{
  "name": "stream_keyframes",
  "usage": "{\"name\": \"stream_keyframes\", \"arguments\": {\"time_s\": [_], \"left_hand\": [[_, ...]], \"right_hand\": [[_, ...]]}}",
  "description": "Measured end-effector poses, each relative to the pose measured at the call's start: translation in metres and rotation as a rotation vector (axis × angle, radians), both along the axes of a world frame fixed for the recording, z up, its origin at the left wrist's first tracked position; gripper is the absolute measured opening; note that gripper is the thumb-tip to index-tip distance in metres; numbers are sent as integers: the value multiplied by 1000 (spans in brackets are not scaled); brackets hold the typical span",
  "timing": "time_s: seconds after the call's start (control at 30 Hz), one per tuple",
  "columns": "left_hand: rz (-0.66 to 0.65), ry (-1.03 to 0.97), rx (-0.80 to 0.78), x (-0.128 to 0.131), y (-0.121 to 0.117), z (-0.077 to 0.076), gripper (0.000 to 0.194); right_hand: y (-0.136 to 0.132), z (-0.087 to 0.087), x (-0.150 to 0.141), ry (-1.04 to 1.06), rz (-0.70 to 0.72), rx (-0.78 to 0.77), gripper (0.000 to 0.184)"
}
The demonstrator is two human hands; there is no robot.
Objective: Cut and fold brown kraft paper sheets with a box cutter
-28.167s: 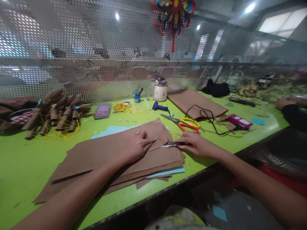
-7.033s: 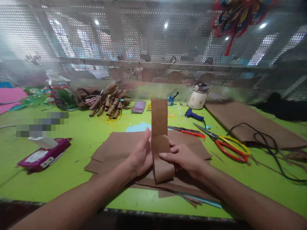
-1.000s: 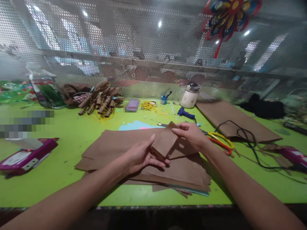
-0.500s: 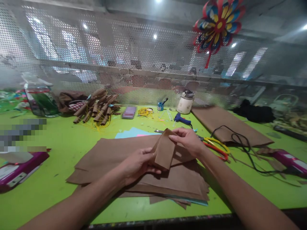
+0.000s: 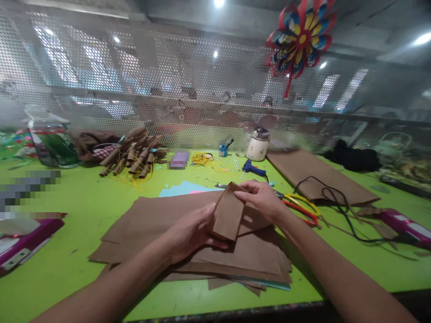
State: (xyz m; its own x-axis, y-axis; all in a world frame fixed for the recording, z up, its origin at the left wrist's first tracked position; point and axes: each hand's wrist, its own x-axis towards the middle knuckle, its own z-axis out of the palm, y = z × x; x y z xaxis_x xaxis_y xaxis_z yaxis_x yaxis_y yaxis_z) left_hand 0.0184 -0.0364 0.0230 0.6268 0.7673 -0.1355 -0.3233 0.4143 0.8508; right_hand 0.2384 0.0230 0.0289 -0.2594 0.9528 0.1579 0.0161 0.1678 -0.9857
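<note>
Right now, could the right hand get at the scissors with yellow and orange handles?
Probably yes: the scissors lie close by the right hand, handles mostly uncovered, though that hand holds the folded brown paper.

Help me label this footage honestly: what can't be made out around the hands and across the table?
Head view: part of the left hand, hidden behind the folded brown paper strip.
Head view: most of the blades of the metal scissors with yellow and red handles, behind the right hand.
Head view: the near magenta rectangular plastic box, cut off by the left edge.
Head view: shapes beyond the grey perforated metal screen, blurred through its holes.
</note>
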Motion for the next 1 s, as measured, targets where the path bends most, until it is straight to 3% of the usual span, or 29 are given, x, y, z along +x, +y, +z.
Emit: {"name": "stream_keyframes", "arguments": {"time_s": [0.17, 0.43, 0.73, 1.0], "left_hand": [[8, 53, 125, 0, -4, -2, 69], [-12, 96, 197, 2, -5, -7, 62], [29, 116, 141, 4, -4, -6, 67], [91, 222, 162, 6, -4, -3, 47]], "right_hand": [[1, -2, 1, 60, 65, -77, 33], [5, -8, 5, 77, 130, -115, 36], [-5, 0, -7, 33, 47, -76, 32], [-10, -3, -17, 11, -35, 7, 31]]}}
